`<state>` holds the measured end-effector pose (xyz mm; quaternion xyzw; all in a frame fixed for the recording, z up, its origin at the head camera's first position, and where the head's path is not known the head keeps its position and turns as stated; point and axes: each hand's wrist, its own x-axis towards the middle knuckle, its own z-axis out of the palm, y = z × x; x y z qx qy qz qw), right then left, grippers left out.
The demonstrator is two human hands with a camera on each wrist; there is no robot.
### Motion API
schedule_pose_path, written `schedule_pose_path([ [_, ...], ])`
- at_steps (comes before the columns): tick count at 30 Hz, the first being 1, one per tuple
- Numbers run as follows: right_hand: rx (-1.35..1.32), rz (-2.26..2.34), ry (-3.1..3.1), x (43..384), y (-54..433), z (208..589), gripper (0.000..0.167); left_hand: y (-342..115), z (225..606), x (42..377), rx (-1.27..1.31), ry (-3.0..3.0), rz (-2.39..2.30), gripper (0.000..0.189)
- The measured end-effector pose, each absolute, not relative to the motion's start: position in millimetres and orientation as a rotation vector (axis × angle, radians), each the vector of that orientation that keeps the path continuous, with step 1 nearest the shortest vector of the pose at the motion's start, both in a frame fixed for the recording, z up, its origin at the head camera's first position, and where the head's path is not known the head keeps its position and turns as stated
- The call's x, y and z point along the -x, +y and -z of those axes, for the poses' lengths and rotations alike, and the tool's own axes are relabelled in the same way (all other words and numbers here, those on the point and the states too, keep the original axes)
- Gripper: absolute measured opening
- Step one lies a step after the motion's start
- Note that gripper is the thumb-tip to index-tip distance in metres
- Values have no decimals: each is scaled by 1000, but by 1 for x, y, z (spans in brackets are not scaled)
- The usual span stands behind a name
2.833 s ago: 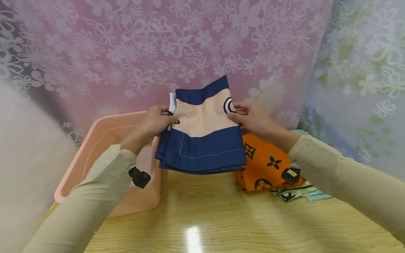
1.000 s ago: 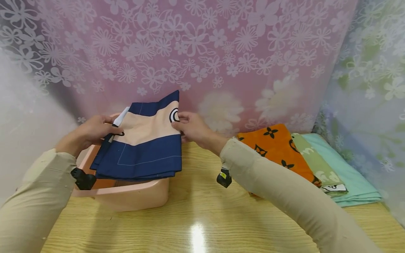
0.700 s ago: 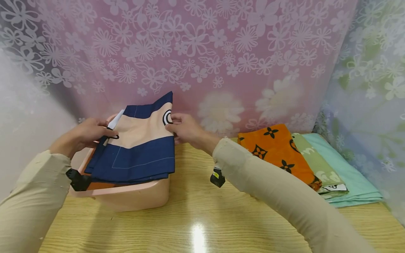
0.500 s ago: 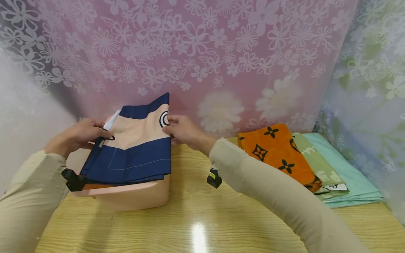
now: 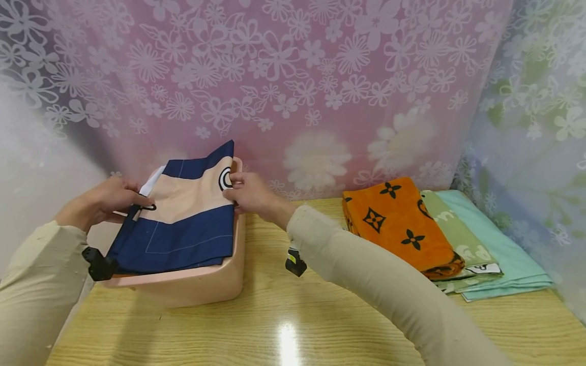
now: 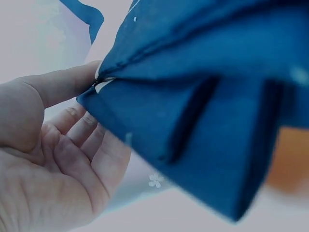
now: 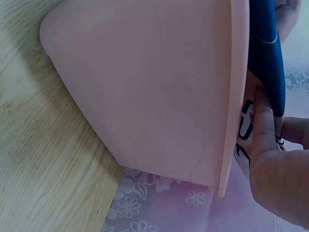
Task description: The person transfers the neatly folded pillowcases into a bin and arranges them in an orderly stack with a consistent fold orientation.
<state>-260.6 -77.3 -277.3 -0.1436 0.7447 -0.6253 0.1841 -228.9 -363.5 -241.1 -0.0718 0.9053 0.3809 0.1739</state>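
Note:
A folded navy-and-peach cloth (image 5: 187,195) with a black-and-white ring print lies tilted over the mouth of a peach plastic bin (image 5: 197,287). My left hand (image 5: 107,201) pinches its left edge beside a white strip. In the left wrist view, thumb and fingers grip a corner of the navy fabric (image 6: 188,111). At the opposite edge, my right hand (image 5: 252,193) pinches the cloth near the ring. The right wrist view puts that hand (image 7: 277,179) just beyond the bin's rim (image 7: 234,96). Most of the bin's inside is hidden by the cloth.
On the wooden table (image 5: 256,320), to the right, lie an orange folded cloth (image 5: 389,223) with black flowers, a green patterned one (image 5: 462,239) and a mint one (image 5: 508,254), overlapping. A pink floral curtain (image 5: 274,91) hangs behind.
Both hands have carried the navy-and-peach cloth leftward from the middle of the table to above the bin. Over the last half second it has sunk lower, towards the bin's opening.

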Motion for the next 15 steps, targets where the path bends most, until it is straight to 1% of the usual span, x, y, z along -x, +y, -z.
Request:
schedule_pose_path([
  [3, 409, 1750, 2122, 261, -80, 281, 52, -365, 242, 228, 231, 2542, -1092, 40],
  [15, 570, 1488, 2470, 256, -93, 285, 43, -371, 248, 228, 286, 2537, -1057, 35],
])
